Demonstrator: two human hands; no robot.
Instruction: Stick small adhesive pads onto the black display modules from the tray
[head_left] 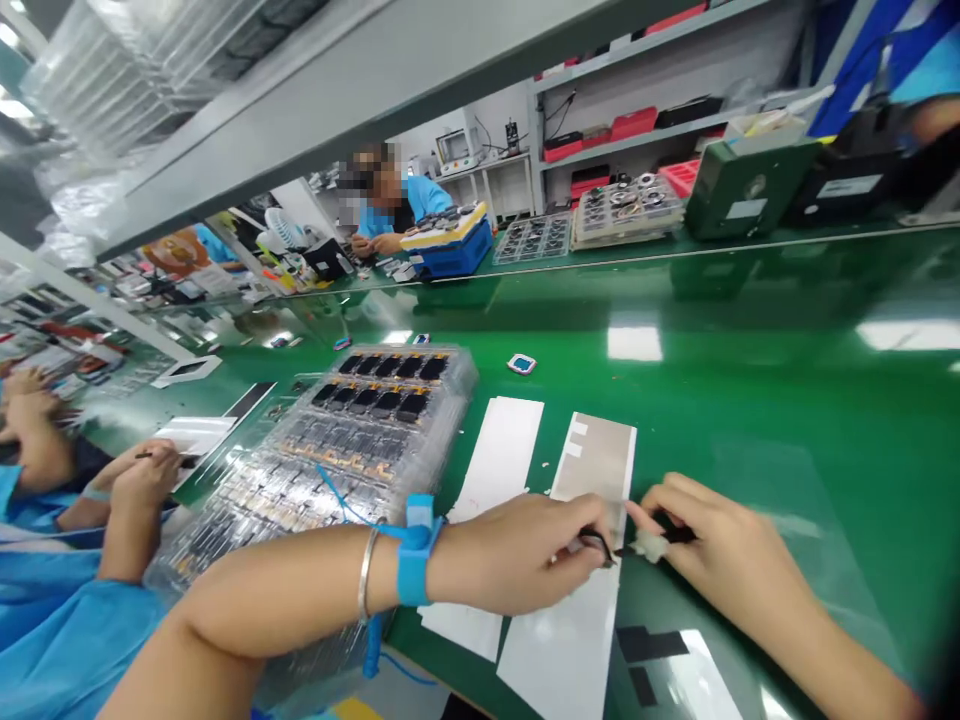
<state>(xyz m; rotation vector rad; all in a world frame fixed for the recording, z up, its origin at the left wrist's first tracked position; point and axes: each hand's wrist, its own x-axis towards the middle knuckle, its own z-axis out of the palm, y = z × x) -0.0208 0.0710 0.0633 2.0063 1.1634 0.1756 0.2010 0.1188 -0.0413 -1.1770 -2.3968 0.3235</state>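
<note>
My left hand [517,550] rests on two long white backing strips [581,470] and pinches black tweezers [600,545] whose tips point right. My right hand [720,555] is closed just beside them, its fingertips pinched on a small pale piece [649,545] with a dark part behind it. The tweezer tips almost touch that piece. A blue wrist strap [415,560] and a metal bangle sit on my left wrist, with a blue coiled cord trailing from the strap.
A stack of clear trays holding small dark parts [360,430] stands left of my hands on the green bench [750,380]. A small blue-rimmed part [521,364] lies beyond the strips. A co-worker's hands [142,480] work at far left; another person sits at the back bench near a blue bin [454,245].
</note>
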